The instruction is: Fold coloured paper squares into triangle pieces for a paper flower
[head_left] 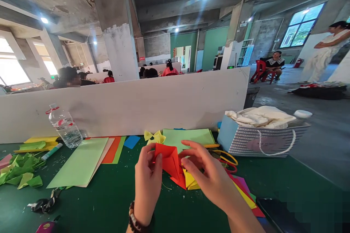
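My left hand (150, 174) pinches a folded red paper (167, 160) between thumb and fingers, above the green table. My right hand (207, 174) is at the right of the red paper, its fingers curved and apart; whether a fingertip touches the paper I cannot tell. Just beyond and below, a folded yellow paper (191, 182) shows, partly hidden by my right hand. Behind my hands lie a yellow folded paper shape (154, 137) and light green sheets (188, 136). Scissors with red and yellow handles (228, 160) are partly covered by my right hand.
A water bottle (65, 127) and paper sheets (79, 164) stand and lie left, near green scraps (22, 169) and a glue stick (51, 151). A white partition (136, 105) closes the table's back. A paper bag (257, 142) and dark phone (279, 213) are right.
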`<state>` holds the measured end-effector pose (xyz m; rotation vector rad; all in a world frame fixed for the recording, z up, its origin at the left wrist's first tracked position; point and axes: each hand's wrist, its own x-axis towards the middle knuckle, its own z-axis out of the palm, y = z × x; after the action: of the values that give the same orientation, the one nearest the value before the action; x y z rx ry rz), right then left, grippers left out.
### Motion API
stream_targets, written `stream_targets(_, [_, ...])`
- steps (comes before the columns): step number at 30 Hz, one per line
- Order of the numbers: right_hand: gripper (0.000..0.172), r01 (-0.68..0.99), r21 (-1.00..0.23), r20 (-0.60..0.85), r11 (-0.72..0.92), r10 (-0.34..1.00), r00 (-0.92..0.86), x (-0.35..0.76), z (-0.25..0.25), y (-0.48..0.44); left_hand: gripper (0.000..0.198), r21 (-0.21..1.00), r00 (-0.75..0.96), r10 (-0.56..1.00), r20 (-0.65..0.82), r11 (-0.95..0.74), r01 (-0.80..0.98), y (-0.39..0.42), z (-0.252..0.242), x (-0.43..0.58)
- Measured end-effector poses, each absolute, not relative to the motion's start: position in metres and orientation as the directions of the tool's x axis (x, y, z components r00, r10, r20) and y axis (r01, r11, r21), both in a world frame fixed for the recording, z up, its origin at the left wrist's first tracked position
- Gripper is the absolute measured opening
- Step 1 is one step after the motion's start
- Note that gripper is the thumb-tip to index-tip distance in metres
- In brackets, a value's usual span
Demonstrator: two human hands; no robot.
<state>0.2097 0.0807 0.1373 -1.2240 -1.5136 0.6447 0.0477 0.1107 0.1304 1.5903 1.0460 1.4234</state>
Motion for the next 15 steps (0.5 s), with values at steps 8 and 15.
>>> stream_targets(8, [0.030, 0.380, -0.855, 0.422, 0.353, 0.899, 0.114, 0.205, 0.129, 0.089, 0.025, 0.879, 0.057, 0.891, 0.450, -0.453, 0.150, 0.104, 0.131, 0.058])
stream_targets(15, [0.035, 0.421, -0.790, 0.544, 0.445, 0.826, 0.148, 0.203, 0.124, 0.092, 0.034, 0.877, 0.033, 0.890, 0.455, -0.454, 0.158, 0.101, 0.128, 0.064])
